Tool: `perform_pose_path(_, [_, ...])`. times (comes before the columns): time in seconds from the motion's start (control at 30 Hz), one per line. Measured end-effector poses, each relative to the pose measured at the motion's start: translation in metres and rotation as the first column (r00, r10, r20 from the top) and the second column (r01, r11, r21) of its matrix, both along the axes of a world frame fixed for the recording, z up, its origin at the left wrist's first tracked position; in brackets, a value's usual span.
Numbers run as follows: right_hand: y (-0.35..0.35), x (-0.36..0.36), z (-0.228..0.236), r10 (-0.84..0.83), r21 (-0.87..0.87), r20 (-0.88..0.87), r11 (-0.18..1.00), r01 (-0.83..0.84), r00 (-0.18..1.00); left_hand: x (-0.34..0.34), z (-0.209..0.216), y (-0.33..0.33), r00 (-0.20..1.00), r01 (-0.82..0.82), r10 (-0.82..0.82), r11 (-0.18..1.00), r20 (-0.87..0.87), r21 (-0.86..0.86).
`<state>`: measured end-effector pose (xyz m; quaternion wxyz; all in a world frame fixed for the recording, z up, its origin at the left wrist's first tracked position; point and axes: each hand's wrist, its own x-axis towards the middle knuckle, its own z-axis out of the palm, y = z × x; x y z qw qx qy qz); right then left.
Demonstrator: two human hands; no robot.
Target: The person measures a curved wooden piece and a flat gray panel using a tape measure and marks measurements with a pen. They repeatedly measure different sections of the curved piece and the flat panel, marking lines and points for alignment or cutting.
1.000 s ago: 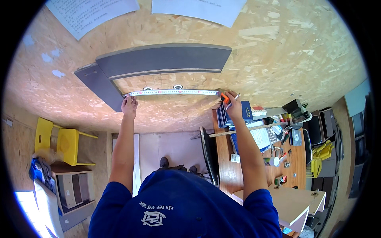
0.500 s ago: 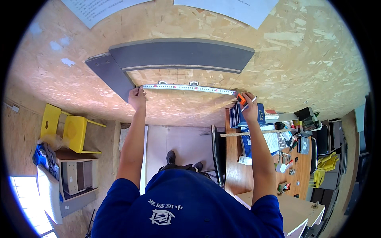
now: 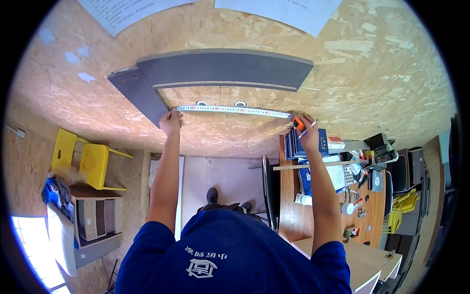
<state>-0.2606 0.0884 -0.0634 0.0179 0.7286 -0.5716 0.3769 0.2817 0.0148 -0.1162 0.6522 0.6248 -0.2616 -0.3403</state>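
Observation:
A white tape measure blade (image 3: 230, 109) stretches across the chipboard wall (image 3: 220, 131). My left hand (image 3: 171, 122) pinches its left end against the inner edge of the upright grey panel (image 3: 139, 95). At the other end my right hand (image 3: 307, 132) grips the orange and black tape measure case (image 3: 297, 122), with a slim white pen (image 3: 308, 128) also between its fingers. Above the blade runs a long grey panel (image 3: 225, 68), joined to the upright one at the left. Two round metal-rimmed fittings (image 3: 240, 104) sit in the wall just above the tape.
A wooden desk (image 3: 293, 215) at the right holds books (image 3: 323, 142), papers and small tools. A black chair (image 3: 270, 196) stands beside it. Yellow chairs (image 3: 94, 161) and a small cabinet (image 3: 98, 218) are at the left. Paper sheets (image 3: 279, 12) hang on the wall above.
The view has shifted very slightly. Both hands stay at the ends of the stretched tape, with no clear movement.

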Motion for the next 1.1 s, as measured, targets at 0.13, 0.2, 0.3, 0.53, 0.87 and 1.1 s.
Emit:
perform_pose_path(0.13, [-0.001,0.005,0.001,-0.001,-0.009,0.007,1.000,0.002,1.000,0.002,0.004,-0.002,0.986,-0.023,0.021,1.000,-0.164,-0.006])
perform_pose_path(0.2, [0.000,0.005,0.003,-0.008,-0.013,-0.023,1.000,0.008,1.000,-0.002,0.008,-0.001,0.970,-0.037,0.032,0.999,-0.242,-0.013])
perform_pose_path(0.3, [0.000,0.002,0.003,-0.012,-0.008,-0.025,1.000,0.011,1.000,-0.010,0.015,0.001,0.946,-0.058,0.055,0.998,-0.318,-0.001])
perform_pose_path(0.53, [0.000,0.009,0.006,-0.009,0.004,0.002,1.000,0.009,1.000,-0.006,0.014,-0.002,0.934,-0.084,0.073,0.996,-0.350,-0.016])
perform_pose_path(0.87, [0.001,0.010,-0.003,0.004,0.032,0.058,0.999,-0.006,0.998,0.003,0.006,-0.016,0.828,-0.192,0.150,0.981,-0.540,-0.021])
perform_pose_path(1.1, [-0.002,0.004,-0.010,0.009,-0.012,0.010,1.000,-0.009,1.000,0.011,-0.002,-0.021,0.797,-0.198,0.137,0.979,-0.588,-0.039])
